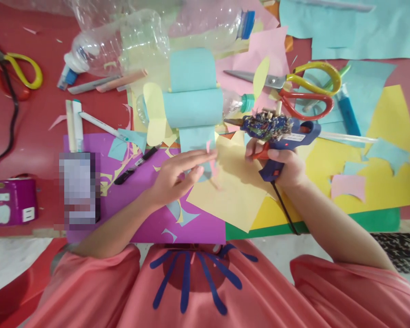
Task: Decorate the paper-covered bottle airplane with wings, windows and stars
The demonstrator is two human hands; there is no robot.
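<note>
Blue glue gun (284,131), its front crusted.

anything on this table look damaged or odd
Yes, the glue gun in the right hand: its front is caked in a lumpy, multicoloured crust, while its rear is plain blue. Paper scraps also lie scattered over the purple sheet.

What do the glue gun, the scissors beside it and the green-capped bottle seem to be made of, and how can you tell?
Glue gun: probably hard plastic, from its smooth, moulded-looking blue body. Scissors: grey blades, metal by their sheen; smooth handles, plastic or coated metal. Bottle: apparently clear plastic, judging by its see-through, shiny walls.
</note>
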